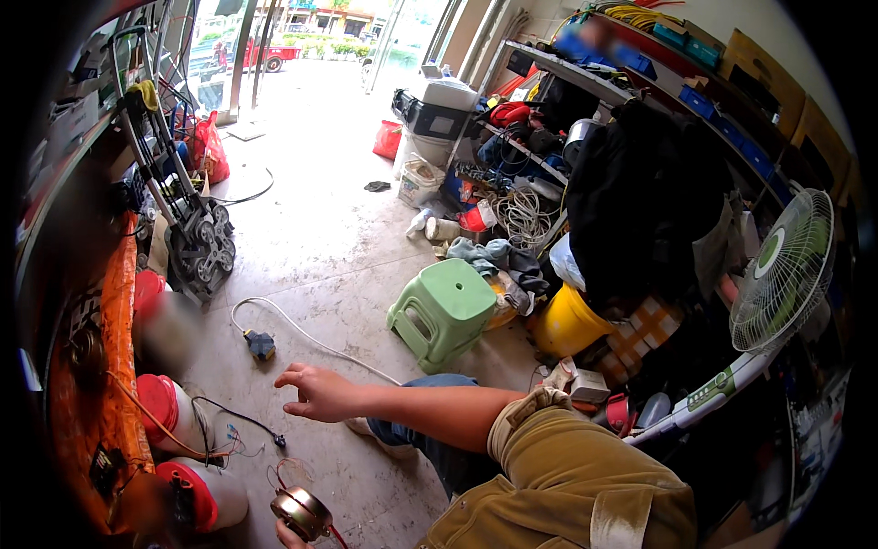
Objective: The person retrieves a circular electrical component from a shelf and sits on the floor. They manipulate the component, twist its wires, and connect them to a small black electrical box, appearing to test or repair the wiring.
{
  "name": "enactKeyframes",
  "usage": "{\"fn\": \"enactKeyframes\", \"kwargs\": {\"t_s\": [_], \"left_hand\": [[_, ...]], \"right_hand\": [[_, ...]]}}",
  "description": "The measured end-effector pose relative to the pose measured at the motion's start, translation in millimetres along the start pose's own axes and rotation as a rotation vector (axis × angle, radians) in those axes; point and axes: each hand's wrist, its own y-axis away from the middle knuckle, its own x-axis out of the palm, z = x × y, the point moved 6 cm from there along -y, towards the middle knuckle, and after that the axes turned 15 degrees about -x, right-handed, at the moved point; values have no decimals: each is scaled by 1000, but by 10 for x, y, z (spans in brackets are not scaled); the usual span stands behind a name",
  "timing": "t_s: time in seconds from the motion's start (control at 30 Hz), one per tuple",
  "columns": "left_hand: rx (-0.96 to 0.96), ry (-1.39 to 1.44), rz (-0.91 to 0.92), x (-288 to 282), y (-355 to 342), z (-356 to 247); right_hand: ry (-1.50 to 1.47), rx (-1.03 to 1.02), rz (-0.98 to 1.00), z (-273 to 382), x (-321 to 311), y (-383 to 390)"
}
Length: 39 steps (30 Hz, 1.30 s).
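Observation:
My right hand (315,392) reaches across in front of me with its fingers apart and curved, holding nothing, above the floor. Near it lie a dark socket block (259,344) on a white cord and a black plug (279,441) on a black cable. At the bottom of the view my left hand (291,535) grips a round bronze-coloured motor (301,508) with thin wires; most of that hand is hidden or out of frame. To the left stand white buckets with red lids (160,403), beside an orange-covered bench (117,348) with loose wires.
A green stool (442,314) stands ahead. Cluttered shelves (556,64), a yellow bucket (567,325) and a standing fan (782,270) are on the right. A folding trolley (201,261) leans at the left. An open doorway (302,82) is ahead.

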Motion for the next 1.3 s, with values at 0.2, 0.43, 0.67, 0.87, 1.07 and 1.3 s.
{"fn": "enactKeyframes", "kwargs": {"t_s": [0.2, 0.43, 0.67, 0.87, 1.07, 1.3], "left_hand": [[27, -2, -9, 1, 28, -3], [119, 4, -64, -137, -15, 98], [35, -9, -32, -112, -36, 20], [43, -49, -53, -142, -62, 9], [55, -88, -75, -166, -94, 7], [86, -195, -128, -215, -161, 14]], "right_hand": [[-10, -15, 9, 17, 35, -24], [-2, -34, 20, 3, 72, -17], [-1, -21, 30, 12, 74, -17], [4, -46, 21, -8, 89, -12], [14, -40, 43, -9, 100, -25], [15, -30, 51, -42, 135, -7]]}}
